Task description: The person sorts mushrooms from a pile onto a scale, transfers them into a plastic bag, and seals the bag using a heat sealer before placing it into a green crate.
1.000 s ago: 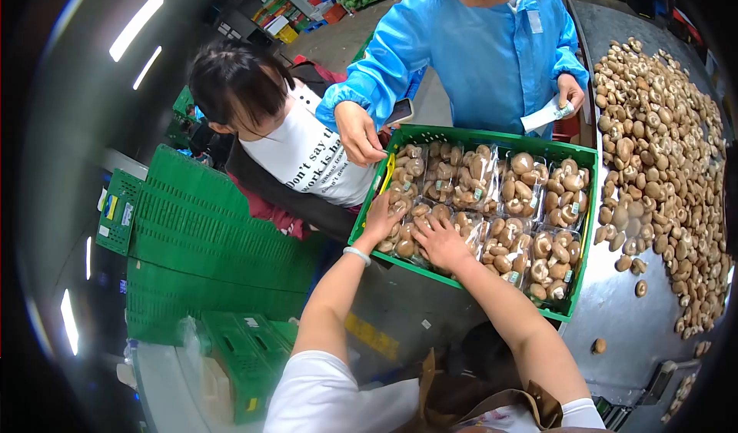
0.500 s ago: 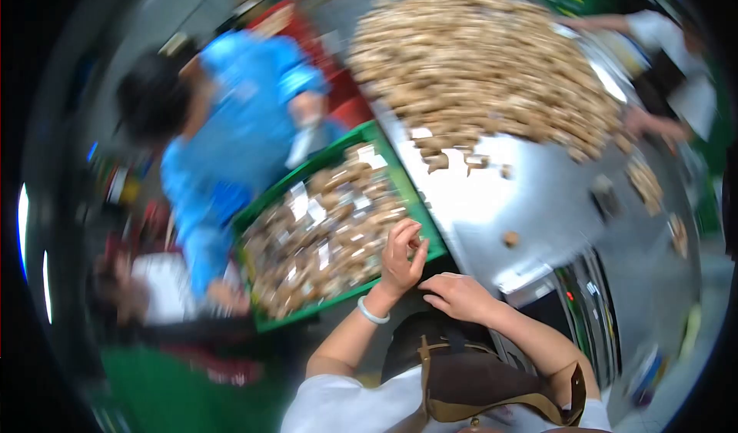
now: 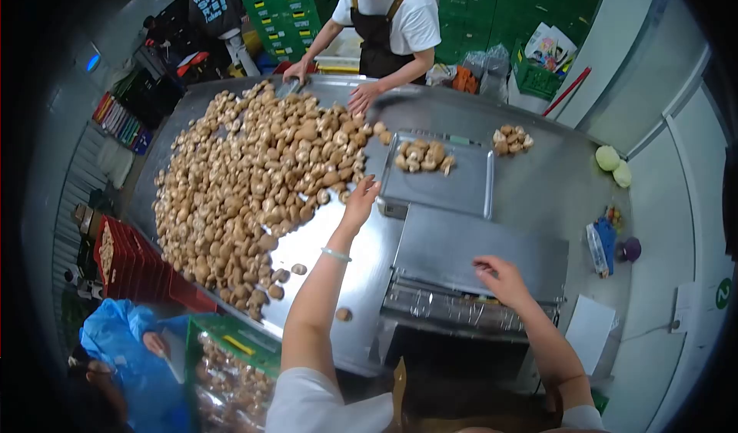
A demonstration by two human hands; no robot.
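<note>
My left hand (image 3: 360,204), with a pale bangle on the wrist, reaches forward over the steel table, fingers stretched out and nothing visible in them. It is between a large heap of brown mushrooms (image 3: 254,187) and a metal tray (image 3: 442,193). On the tray's far part sits a small group of mushrooms (image 3: 421,156). My right hand (image 3: 501,281) hovers over the front part of a flat metal machine (image 3: 480,245), its fingers apart and holding nothing. Shiny, clear film-like material (image 3: 430,302) shows along the machine's front.
Across the table (image 3: 530,179), a person in a brown apron (image 3: 377,49) has both hands by the heap. More mushrooms (image 3: 512,139) lie at the far right. At lower left, a person in blue (image 3: 131,356) is beside a green crate (image 3: 231,329) of packed mushrooms. Red crates (image 3: 131,260) stand left.
My view has swung from the green crate to the table. My left hand has gone from beside the crate to the tray, and my right hand from near my body to over the machine.
</note>
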